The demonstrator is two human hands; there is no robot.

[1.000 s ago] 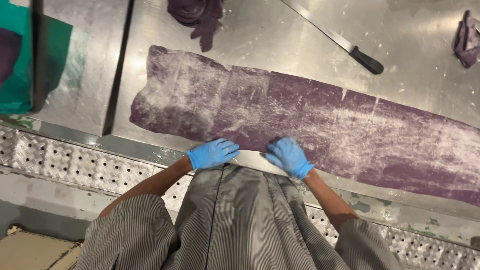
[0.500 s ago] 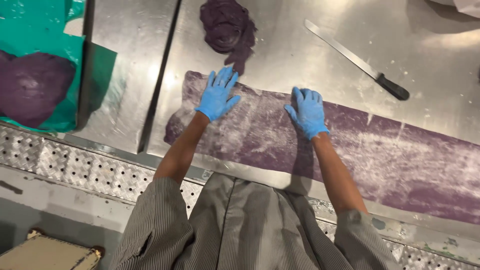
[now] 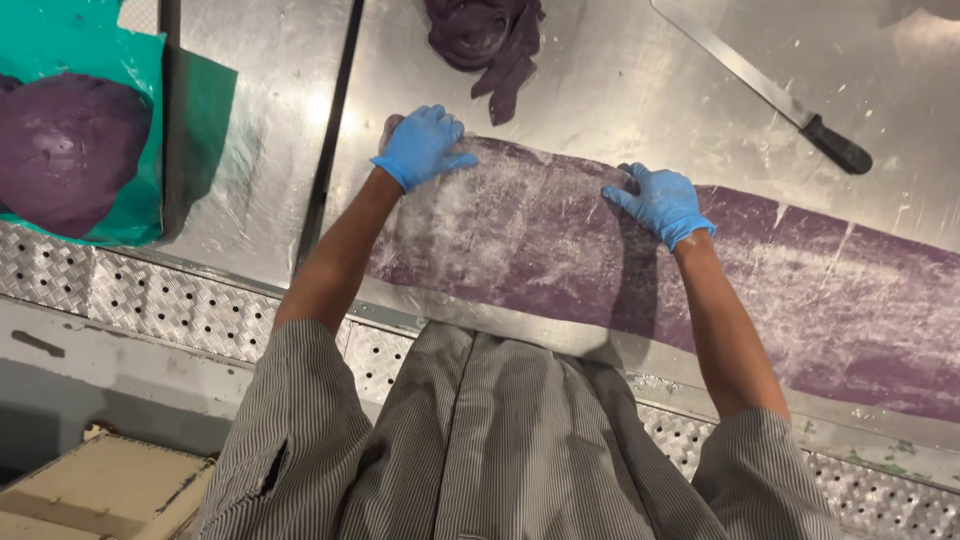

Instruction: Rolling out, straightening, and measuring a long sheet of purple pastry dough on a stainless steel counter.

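I have both hands on the far edge of the purple dough sheet (image 3: 640,270) — its long axis runs left to right across the steel desk (image 3: 620,90), trailing off past my right arm. My left hand (image 3: 422,147) curls over the sheet's far left corner; my right hand (image 3: 660,203) pinches the far edge nearer the middle. Beyond the sheet lie a dough scrap (image 3: 485,40) and a long knife (image 3: 760,88); left of it, a dough ball (image 3: 65,150) on green plastic (image 3: 195,110).
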